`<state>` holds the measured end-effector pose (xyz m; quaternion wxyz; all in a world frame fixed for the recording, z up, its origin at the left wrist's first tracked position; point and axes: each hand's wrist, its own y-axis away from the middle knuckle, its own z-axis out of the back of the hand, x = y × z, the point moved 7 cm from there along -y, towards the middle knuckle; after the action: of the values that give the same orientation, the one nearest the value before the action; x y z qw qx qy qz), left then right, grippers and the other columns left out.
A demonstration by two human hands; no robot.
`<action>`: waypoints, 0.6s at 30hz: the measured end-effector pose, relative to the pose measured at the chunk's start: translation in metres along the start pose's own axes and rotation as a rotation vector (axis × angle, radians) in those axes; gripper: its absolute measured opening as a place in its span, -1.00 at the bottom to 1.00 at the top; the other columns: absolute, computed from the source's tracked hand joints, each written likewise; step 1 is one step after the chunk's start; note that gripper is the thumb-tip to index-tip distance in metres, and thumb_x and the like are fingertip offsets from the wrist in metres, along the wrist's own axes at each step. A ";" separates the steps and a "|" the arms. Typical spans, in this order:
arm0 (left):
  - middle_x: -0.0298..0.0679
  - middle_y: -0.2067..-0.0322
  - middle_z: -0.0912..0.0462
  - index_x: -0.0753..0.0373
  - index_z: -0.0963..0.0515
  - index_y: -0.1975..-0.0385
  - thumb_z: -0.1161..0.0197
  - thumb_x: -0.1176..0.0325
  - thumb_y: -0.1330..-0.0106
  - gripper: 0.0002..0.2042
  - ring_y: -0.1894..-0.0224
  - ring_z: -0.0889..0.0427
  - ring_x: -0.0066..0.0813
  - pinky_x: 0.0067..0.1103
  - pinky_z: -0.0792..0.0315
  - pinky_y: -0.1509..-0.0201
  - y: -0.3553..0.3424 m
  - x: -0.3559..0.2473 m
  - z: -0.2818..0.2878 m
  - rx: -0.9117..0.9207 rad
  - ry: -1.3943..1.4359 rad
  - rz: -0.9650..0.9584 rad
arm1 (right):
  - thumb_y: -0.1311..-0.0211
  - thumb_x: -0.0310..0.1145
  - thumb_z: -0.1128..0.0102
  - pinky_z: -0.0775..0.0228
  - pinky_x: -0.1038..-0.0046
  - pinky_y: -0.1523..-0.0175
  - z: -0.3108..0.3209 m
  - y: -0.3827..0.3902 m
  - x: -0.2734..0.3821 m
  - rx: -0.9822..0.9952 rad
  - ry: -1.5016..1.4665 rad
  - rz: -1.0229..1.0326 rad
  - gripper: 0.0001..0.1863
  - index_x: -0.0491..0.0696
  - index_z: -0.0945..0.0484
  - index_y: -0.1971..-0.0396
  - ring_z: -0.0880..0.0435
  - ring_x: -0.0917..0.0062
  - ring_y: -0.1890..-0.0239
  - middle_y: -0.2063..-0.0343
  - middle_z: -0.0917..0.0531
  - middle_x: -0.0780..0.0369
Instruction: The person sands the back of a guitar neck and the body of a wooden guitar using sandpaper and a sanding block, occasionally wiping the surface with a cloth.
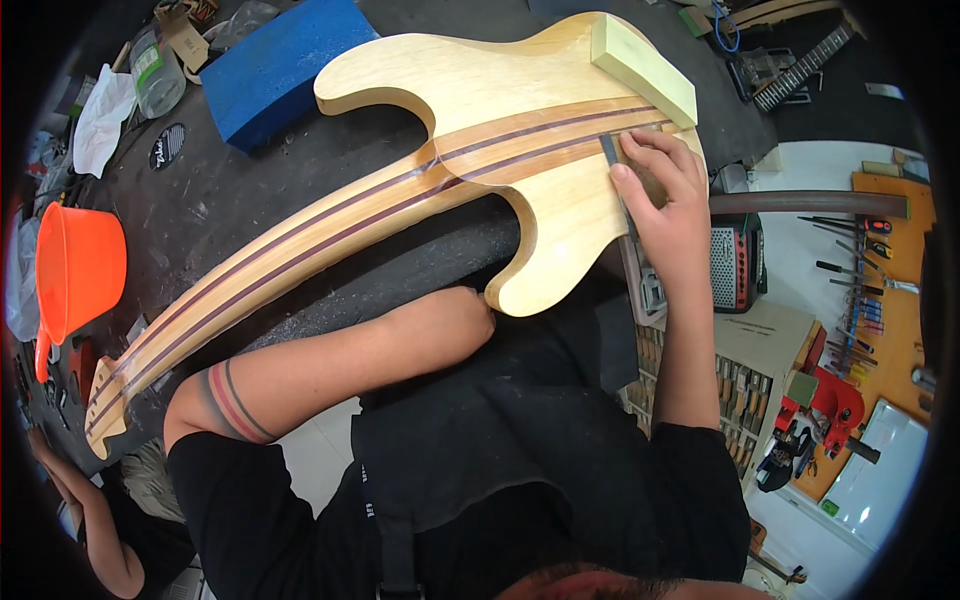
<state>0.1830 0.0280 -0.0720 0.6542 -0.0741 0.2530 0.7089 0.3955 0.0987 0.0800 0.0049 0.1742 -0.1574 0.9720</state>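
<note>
An unfinished electric guitar body (400, 70) of pale wood lies back up on the dark workbench. Its long neck (265, 250), striped lengthwise in dark brown, runs toward the lower left. My right hand (665, 195) is closed around a small sanding block (640, 180) with a dark grey face, set against the body near its right end. At the lower horn, my left hand (455, 312) touches the edge; its fingers are hidden from view. A pale yellow rectangular block (648, 70) rests on the body's far right part.
A blue block (285, 65) lies behind the neck. Left of it are a plastic bottle (157, 75), white paper (103, 120) and an orange dipper (85, 270). Another person's arm (90, 520) shows at lower left. Tools hang on an orange board (890, 200) at right, beyond a drawer cabinet (755, 335).
</note>
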 end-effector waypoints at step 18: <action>0.01 0.36 -0.87 0.31 -0.82 0.37 -0.28 0.46 -0.38 -0.83 0.27 -0.91 -0.06 -0.27 -0.78 0.11 0.006 0.009 0.003 -0.229 0.009 0.095 | -0.41 -0.33 -0.53 -0.56 0.14 -0.51 -0.005 0.010 0.021 0.002 -0.030 0.144 -0.65 -0.03 -0.90 -0.14 -0.74 0.16 -0.33 -0.21 -0.83 0.18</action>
<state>0.1767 0.0370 -0.0713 0.6058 -0.1396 0.1766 0.7631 0.3738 0.0897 0.0797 -0.0678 0.1769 -0.1685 0.9673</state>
